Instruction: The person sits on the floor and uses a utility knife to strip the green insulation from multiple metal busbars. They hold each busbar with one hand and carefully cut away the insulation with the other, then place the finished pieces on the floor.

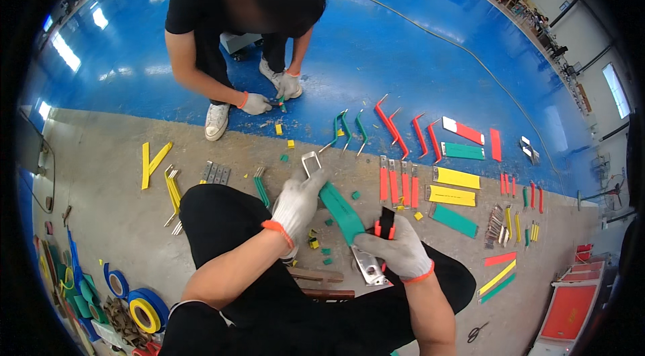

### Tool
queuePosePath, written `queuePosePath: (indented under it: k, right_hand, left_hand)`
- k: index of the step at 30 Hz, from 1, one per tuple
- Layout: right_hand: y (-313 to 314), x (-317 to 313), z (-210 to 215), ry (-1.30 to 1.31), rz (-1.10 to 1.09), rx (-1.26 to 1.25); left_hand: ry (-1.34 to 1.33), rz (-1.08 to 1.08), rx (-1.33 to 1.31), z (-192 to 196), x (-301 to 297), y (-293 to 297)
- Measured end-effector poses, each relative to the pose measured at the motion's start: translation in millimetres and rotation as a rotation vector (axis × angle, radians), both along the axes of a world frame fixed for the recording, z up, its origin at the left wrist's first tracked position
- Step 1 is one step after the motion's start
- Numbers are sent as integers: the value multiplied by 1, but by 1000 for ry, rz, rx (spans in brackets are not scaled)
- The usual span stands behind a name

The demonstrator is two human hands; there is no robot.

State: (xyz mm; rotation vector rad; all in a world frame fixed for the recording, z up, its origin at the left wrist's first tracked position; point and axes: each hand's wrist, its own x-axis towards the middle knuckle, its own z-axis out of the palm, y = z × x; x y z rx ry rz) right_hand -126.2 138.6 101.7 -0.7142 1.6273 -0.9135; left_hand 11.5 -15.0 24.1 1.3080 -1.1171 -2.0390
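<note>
Flat metal bar in a green sleeve [341, 211], held slantwise over grey concrete floor [101, 188]

Far left: blue tape roll [115, 283], yellow tape roll [143, 316]. Next, flat yellow strips [146, 164], then bent yellow bars [173, 195]. Beyond, co-worker's white-gloved hands [256, 103] at a small green piece [282, 107]. Bent green bars [261, 188] just beside left hand [297, 205]: white knit glove, orange cuff, fingers closed on bar's upper end. Bare metal loop [318, 165] sticks out above; can't tell if same piece. Bar slopes down rightward to right hand [398, 253], similar glove: fingers wrapped round red-and-black handheld tool [384, 224], thumb at sleeve's lower end. Bare metal end [369, 267] shows below. Further right: straight red-sleeved bars [383, 185], flat yellow-sleeved bars [458, 178], flat green-sleeved bar [455, 220], red-panelled box [570, 312].
</note>
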Motion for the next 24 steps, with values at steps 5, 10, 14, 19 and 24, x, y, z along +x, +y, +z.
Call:
queuePosePath:
  k: [5,10,14,19,24]
  right_hand:
    - [21,-40,-16,122,36,-43]
    - [10,-49,-17,-71,256,143]
    - [16,-50,-18,-194,298,342]
    - [17,-39,-8,-422,-35,166]
    - [6,-47,-30,-644,-717,-107]
  left_hand:
    - [-297,-344,-914,-19,7,-3]
    - [166,-1117,-759,-6,8,6]
    - [299,-1480,-349,-14,5,8]
    - [438,-1283,22,-18,21,13]
    - [374,-787,-47,-29,31,15]
